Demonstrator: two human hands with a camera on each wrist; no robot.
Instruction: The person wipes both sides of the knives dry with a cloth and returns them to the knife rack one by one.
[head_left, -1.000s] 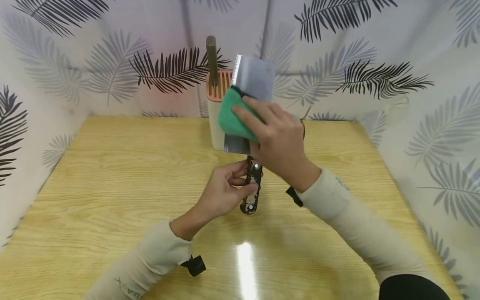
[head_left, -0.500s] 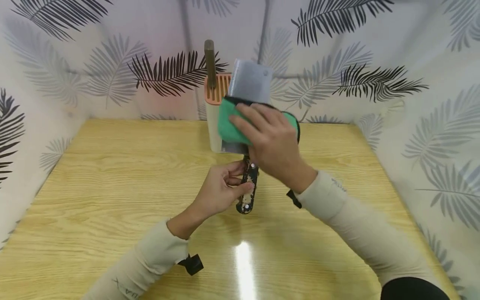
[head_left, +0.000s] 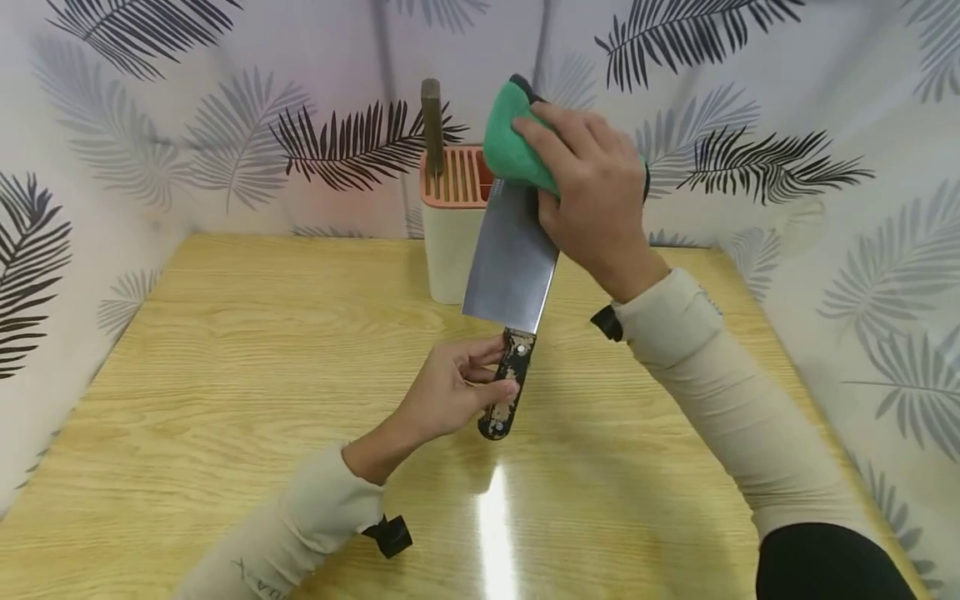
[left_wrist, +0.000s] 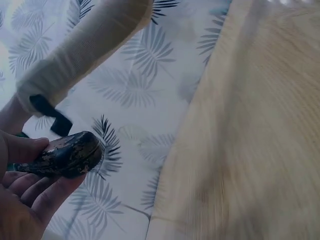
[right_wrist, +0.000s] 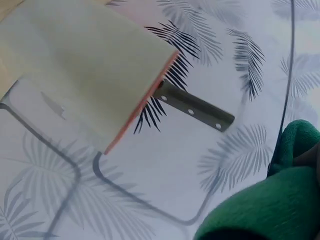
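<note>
In the head view my left hand point(head_left: 457, 387) grips the worn black handle of a cleaver point(head_left: 512, 262), its thumb lying across the handle. The broad grey blade points up and away, raised over the table. A green cloth point(head_left: 516, 142) with a black edge covers the blade's far end, and my right hand point(head_left: 592, 183) holds it there with bent fingers. The left wrist view shows the flaking handle point(left_wrist: 72, 154) between thumb and fingers. Close to the lens in the right wrist view is the bunched cloth point(right_wrist: 265, 202); most of that hand is out of frame.
A cream knife block point(head_left: 450, 254) with an orange slotted top stands at the back of the wooden table point(head_left: 262, 350), just behind the blade. One knife point(head_left: 432, 125) stands in it, its brown handle upward. Leaf-patterned fabric point(head_left: 225, 150) hangs behind and along the sides.
My right hand has slid the cloth up the blade, from its lower part to the far end, baring the blade near the handle. The cleaver now leans more to the right.
</note>
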